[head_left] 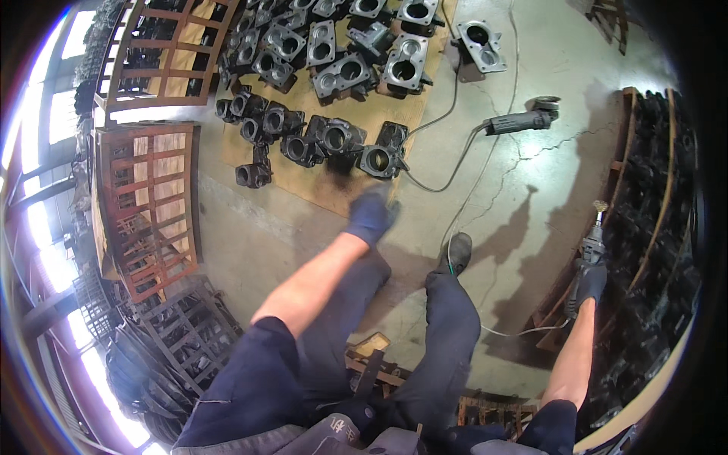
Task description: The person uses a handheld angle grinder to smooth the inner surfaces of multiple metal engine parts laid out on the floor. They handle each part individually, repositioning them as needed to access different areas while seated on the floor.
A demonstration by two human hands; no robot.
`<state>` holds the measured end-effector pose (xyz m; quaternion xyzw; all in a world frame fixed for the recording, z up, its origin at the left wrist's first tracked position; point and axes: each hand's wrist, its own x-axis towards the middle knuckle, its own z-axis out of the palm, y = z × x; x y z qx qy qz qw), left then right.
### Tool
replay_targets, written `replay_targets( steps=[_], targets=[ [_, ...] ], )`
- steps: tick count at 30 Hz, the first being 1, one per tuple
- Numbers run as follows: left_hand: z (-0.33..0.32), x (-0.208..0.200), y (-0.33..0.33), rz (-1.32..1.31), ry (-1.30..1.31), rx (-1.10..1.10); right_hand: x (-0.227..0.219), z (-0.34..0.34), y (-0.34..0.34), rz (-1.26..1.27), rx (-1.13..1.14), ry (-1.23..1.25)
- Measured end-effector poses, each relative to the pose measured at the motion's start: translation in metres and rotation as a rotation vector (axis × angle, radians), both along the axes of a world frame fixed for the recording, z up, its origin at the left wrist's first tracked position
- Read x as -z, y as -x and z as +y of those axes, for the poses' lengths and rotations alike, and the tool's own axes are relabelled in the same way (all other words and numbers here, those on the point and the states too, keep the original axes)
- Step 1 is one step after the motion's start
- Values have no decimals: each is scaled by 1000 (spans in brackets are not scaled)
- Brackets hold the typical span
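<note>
My left hand (373,215), in a dark blue glove, reaches forward over the near edge of a flat tan sheet (311,186). Motion smears its fingers. Closest to it is a dark metal casting (381,158) with a round bore, just beyond the fingertips; whether they touch, I cannot tell. Out to the right, my gloved right hand (590,282) is wrapped round a die grinder (594,246). The tool points away from me, with a small brass-coloured tip (600,206) on its shaft. A cord (523,331) trails from its lower end.
Several castings (349,74) cover the sheet in rows. An angle grinder (523,121) lies on the concrete with its cable, near a lone casting (481,45). Brown metal racks (148,201) stand at left; a crate of dark parts (652,189) borders the right. A cable runs past my shoe (455,252).
</note>
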<state>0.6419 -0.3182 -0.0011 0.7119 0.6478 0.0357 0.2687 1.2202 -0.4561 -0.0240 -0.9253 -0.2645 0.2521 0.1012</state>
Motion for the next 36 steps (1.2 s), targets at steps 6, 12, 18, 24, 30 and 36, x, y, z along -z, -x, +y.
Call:
replay_targets(
  steps=[6, 12, 18, 24, 30, 36],
  targets=[
    [66, 76, 80, 302, -241, 353, 85, 49, 16, -102, -28, 103],
    [87, 157, 94, 294, -254, 701, 210, 46, -18, 64, 104, -51],
    [104, 175, 89, 331, -270, 778, 318, 39, -90, -182, -32, -15],
    [100, 174, 98, 286, -213, 800, 349, 74, -56, -265, -122, 77],
    [101, 169, 84, 276, -133, 759, 258, 118, 45, -444, -96, -19],
    [66, 209, 7, 277, -180, 796, 317, 244, 156, 333, 205, -753]
  ],
)
